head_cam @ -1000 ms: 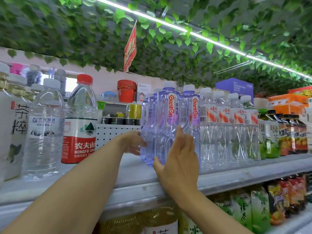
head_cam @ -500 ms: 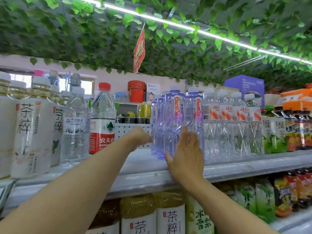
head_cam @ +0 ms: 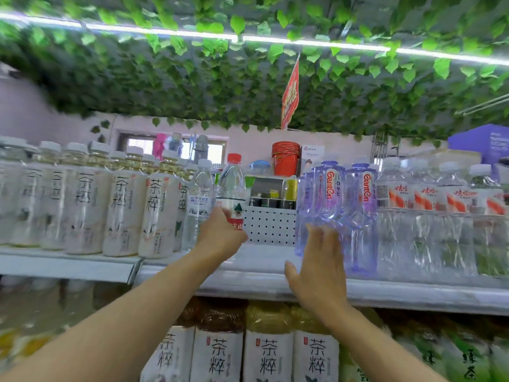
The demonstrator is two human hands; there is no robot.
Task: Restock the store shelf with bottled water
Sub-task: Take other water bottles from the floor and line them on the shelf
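A red-capped water bottle with a red and white label stands on the white shelf, right of a clear bottle with a blue label. My left hand reaches up to it, its fingers curled round the bottle's lower left side. Further right, purple-tinted Ganten water bottles stand in rows. My right hand is spread flat in front of their bases with straight fingers and holds nothing; blur hides whether it touches them.
Pale tea bottles fill the shelf's left part and clear water bottles with orange labels its right. A white pegboard panel backs the gap between my hands. More tea bottles stand on the shelf below. Leafy vines and a red sign hang overhead.
My left hand moved left from beside the purple bottles to the red-capped bottle and closed on it. The view swung left. My right hand eased back from the purple bottles.
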